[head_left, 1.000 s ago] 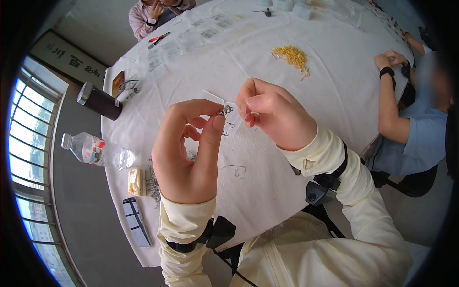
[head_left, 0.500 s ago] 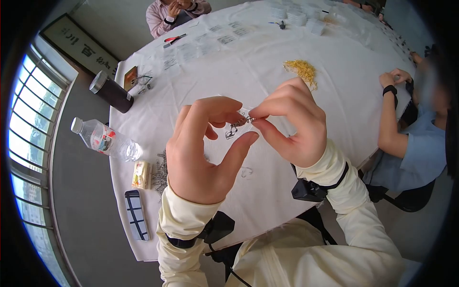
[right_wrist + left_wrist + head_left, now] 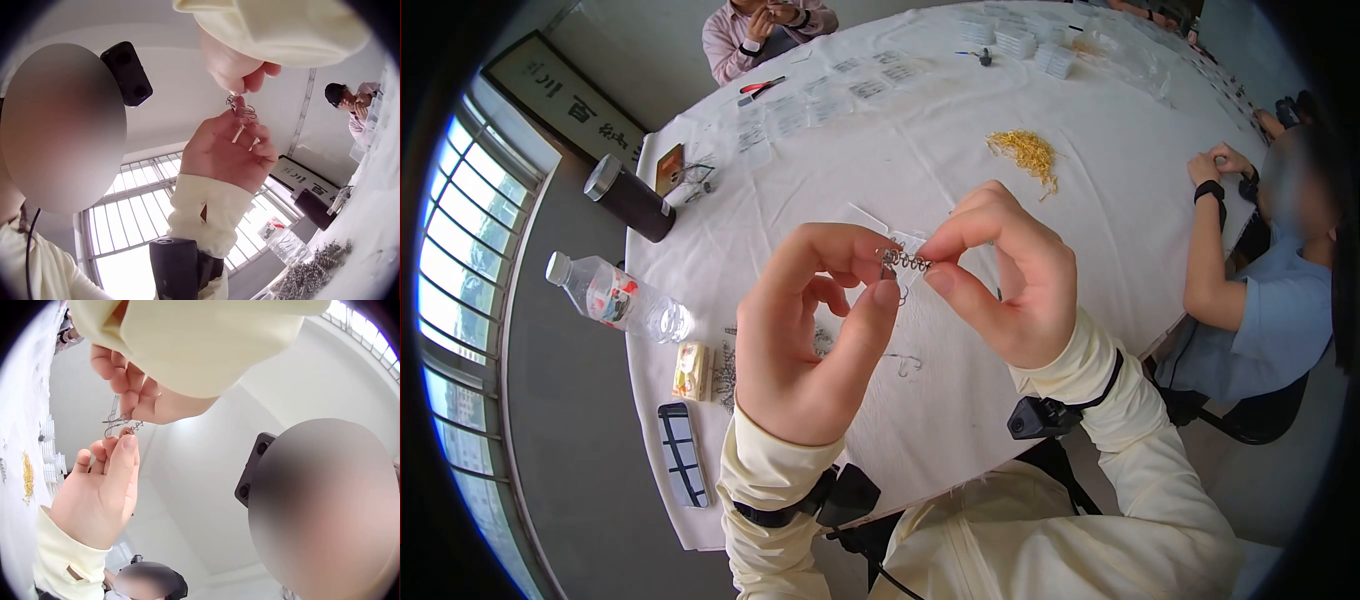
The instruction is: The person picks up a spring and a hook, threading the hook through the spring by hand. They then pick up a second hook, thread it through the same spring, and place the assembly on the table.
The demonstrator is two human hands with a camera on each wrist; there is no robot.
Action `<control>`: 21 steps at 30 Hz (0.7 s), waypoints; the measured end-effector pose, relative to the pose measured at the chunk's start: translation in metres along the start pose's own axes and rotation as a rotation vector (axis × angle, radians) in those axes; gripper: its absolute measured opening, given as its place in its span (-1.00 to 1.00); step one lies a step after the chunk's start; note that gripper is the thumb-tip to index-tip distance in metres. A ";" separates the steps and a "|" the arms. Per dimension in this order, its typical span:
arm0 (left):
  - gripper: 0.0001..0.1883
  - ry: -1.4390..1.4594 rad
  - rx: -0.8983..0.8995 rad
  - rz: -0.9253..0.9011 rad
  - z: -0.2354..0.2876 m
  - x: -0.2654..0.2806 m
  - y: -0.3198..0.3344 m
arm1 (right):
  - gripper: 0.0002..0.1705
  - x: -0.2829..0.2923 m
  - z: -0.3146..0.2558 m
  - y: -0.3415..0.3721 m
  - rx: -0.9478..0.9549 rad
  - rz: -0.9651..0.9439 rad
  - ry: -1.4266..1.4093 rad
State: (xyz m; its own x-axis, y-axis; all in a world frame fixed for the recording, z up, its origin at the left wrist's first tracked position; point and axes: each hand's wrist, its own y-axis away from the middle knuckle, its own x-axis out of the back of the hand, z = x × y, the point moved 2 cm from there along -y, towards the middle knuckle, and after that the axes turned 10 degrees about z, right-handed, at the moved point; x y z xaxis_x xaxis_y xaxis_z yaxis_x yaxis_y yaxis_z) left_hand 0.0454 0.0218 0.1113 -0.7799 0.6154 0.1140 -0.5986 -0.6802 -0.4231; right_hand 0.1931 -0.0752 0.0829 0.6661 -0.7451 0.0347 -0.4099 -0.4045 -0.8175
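Note:
In the head view, both hands meet over the table around a small cluster of fish hooks with a coiled wire spring [image 3: 908, 260]. My left hand [image 3: 805, 330] pinches one end between thumb and forefinger. With thumb and forefinger, my right hand [image 3: 1015, 285] grips the other end of the coil. Curved fish hooks [image 3: 109, 428] hang beside the fingertips in the left wrist view. A clear plastic piece [image 3: 862, 213] shows behind the fingers, partly hidden. Loose hooks [image 3: 908, 363] lie on the cloth below the hands.
A tangled pile of metal hooks [image 3: 306, 275] lies at the left, near a tissue pack [image 3: 692, 370], phone [image 3: 682, 455], water bottle [image 3: 615, 298] and dark flask [image 3: 630, 200]. Farther off are a yellow heap [image 3: 1025, 155], clear packets [image 3: 790, 113] and red-handled pliers [image 3: 760, 88]. Other people sit around the table.
My right hand has come in from apart and taken hold of the coil. My left thumb lifted off midway and now pinches the hooks again. The head view has shifted slightly.

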 end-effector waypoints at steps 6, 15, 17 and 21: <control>-0.91 -0.065 0.002 0.015 -0.004 -0.002 0.002 | -0.85 0.001 0.000 0.001 -0.001 0.002 -0.014; -0.96 -0.128 -0.060 0.062 0.007 0.001 0.002 | -0.90 0.004 0.003 0.005 -0.125 0.001 -0.088; -0.95 -0.145 -0.053 0.072 0.009 0.001 0.002 | -0.89 0.004 0.003 0.005 -0.261 0.002 -0.172; -0.93 -0.169 0.005 0.073 0.011 0.004 0.002 | -0.85 0.004 0.001 0.007 -0.361 0.008 -0.236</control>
State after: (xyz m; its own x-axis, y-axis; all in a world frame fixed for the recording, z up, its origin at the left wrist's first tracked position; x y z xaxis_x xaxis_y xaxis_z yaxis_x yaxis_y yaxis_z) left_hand 0.0395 0.0182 0.1212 -0.8407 0.4887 0.2331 -0.5398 -0.7229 -0.4313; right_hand 0.1934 -0.0798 0.0768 0.7690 -0.6241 -0.1383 -0.5799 -0.5899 -0.5619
